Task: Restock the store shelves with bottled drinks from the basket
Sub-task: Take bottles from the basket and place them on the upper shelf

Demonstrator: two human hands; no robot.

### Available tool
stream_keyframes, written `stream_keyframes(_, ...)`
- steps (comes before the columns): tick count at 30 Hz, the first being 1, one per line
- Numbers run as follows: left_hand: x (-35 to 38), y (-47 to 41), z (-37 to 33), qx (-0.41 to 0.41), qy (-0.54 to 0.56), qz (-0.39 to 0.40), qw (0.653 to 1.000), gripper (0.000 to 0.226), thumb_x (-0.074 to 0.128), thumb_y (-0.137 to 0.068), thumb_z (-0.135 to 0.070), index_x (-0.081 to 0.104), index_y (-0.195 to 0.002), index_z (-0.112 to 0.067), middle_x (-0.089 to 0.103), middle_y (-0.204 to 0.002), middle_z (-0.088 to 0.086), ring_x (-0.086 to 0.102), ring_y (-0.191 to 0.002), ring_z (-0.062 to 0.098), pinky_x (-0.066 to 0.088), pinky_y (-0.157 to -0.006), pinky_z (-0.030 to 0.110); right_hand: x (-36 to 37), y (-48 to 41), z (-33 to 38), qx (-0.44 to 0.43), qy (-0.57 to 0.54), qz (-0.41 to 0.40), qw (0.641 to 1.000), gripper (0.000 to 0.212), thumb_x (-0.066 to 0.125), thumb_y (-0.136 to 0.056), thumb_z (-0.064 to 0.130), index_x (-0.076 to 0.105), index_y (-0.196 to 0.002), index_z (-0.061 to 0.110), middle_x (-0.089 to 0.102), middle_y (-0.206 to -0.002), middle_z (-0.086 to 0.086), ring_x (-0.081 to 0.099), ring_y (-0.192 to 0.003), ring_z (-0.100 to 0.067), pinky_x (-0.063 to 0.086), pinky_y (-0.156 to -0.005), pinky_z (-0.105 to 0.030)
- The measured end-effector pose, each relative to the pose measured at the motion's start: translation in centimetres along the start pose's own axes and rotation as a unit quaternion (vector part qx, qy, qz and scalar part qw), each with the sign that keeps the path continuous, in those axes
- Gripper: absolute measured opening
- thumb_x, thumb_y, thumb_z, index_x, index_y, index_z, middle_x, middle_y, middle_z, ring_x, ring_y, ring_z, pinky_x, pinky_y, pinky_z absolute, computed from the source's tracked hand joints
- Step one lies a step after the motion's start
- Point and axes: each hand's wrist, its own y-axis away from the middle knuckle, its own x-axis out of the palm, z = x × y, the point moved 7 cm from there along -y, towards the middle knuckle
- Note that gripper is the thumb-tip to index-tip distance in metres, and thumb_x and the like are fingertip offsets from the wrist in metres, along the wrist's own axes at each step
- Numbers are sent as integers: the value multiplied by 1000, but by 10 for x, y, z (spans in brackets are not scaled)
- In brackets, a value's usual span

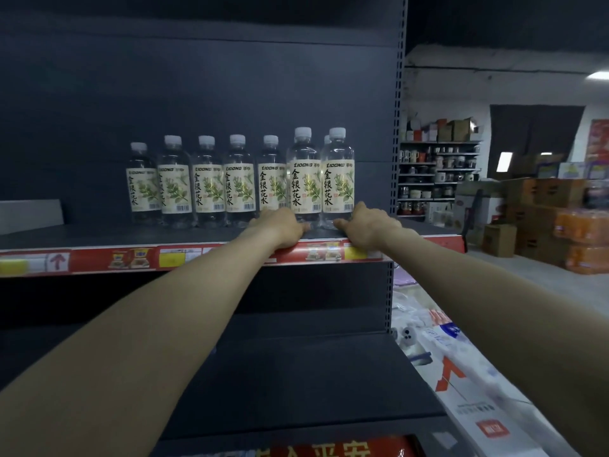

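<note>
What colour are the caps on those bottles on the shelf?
White. The head view shows the caps on the bottles best.

Dark grey gondola shelving [197, 94] with perforated upright [400, 94] fills the left. To its right: white rear wall [461, 87], dark ceiling [494, 21], lit ceiling lamp [598, 75], distant mug rack [438, 173], stacked cardboard boxes [547, 192], grey floor [527, 278]

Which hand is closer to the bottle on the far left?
Left. The left hand is at the shelf edge right of the far-left bottle; the right hand is even further right.
</note>
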Motion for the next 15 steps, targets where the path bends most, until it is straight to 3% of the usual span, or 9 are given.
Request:
stream_keyframes(2,-6,11,-5,0,16,3,1000,57,56,-98,-57,56,-131,-11,57,-138,13,56,-122,32,48,-104,48,-5,11,5,7,-5,-12,1000,81,46,-101,60,26,-155,3,48,-149,-24,44,-137,-42,39,-111,-53)
stream_keyframes(4,-13,25,-8,13,34,-26,999,41,60,-99,-51,57,-115,-14,62,-119,7,61,-99,23,52,-84,40,-12,24,11,-17,1,-63,998,71,49,-101,56,36,-148,5,55,-142,-21,46,-133,-41,40,-108,-51)
stream_keyframes(6,-20,45,-12,38,59,-81,994,37,61,-99,-45,58,-120,-15,65,-113,4,61,-89,16,48,-74,34,-19,43,18,-78,-3,-147,986,56,51,-101,49,45,-142,12,61,-137,-14,46,-130,-37,39,-106,-49)
stream_keyframes(8,-26,72,-17,78,72,-133,985,48,59,-100,-37,52,-142,-14,66,-117,2,62,-96,15,48,-79,32,-21,69,24,-139,-40,-213,966,49,52,-98,39,49,-141,15,62,-136,-8,45,-129,-31,39,-105,-46)
stream_keyframes(9,-27,87,-19,96,80,-148,981,52,58,-99,-35,49,-147,-15,65,-124,2,61,-108,17,48,-86,33,-19,82,24,-155,-60,-237,957,47,53,-97,36,51,-139,15,62,-135,-6,44,-128,-29,39,-105,-45)
stream_keyframes(11,-22,115,-18,112,110,-154,975,51,58,-96,-33,51,-145,-20,60,-136,-1,51,-128,19,46,-97,36,-12,110,24,-165,-119,-267,942,43,56,-93,30,56,-133,16,62,-131,-2,43,-125,-25,40,-103,-43)
stream_keyframes(15,-2,181,4,142,163,-211,953,35,62,-91,-25,64,-126,-24,64,-120,-8,53,-115,11,45,-93,29,29,171,25,-187,-280,-224,915,29,59,-91,20,63,-119,19,60,-112,10,45,-118,-17,45,-102,-47)
